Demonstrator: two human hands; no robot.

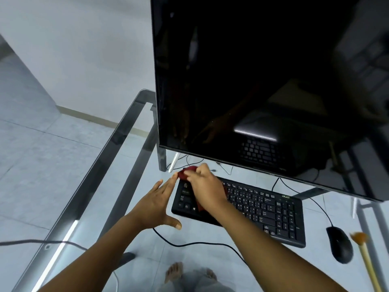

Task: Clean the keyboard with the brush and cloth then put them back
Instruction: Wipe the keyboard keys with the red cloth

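A black keyboard [263, 209] lies on the glass table [117, 131] under the monitor. My right hand [204, 186] grips a dark red cloth [185, 172] and presses it on the keyboard's left end; most of the cloth is hidden under the hand. My left hand [155, 203] is flat with straight fingers beside the keyboard's left edge, fingertips touching the cloth. A brush [364, 253] with a pale wooden handle and orange bristles lies at the right, past the mouse.
A large dark monitor [263, 81] stands close behind the keyboard. A black mouse [340, 244] sits right of the keyboard, its cable running back. Another black cable [200, 243] trails across the table's front. Through the glass, bare feet and tiled floor show.
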